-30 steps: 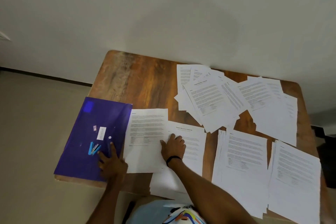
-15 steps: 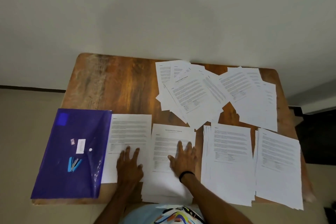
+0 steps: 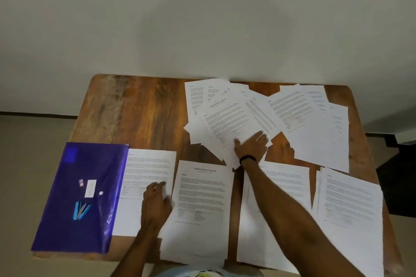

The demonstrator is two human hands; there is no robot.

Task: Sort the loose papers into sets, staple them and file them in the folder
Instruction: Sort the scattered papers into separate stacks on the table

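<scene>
Several sorted stacks of printed paper lie in a row along the near edge of the wooden table (image 3: 139,110). My left hand (image 3: 156,202) rests with relaxed fingers on the leftmost stack (image 3: 146,171). Beside it lies a titled stack (image 3: 202,204). My right hand (image 3: 252,145) reaches across and lies flat on the top sheet of the loose fanned pile (image 3: 227,119) at the back. A purple folder (image 3: 90,191) lies at the near left, with a blue stapler (image 3: 81,210) on it.
Two more stacks sit at the near right (image 3: 281,186) and far right (image 3: 351,207). More loose sheets (image 3: 315,123) spread at the back right. A small white label (image 3: 90,188) and a tiny box (image 3: 81,182) lie on the folder. A pale wall rises behind the table.
My right hand left the titled stack and reached forward onto the loose pile at the back. My left hand shifted from the folder's edge onto the leftmost stack. The view swung right.
</scene>
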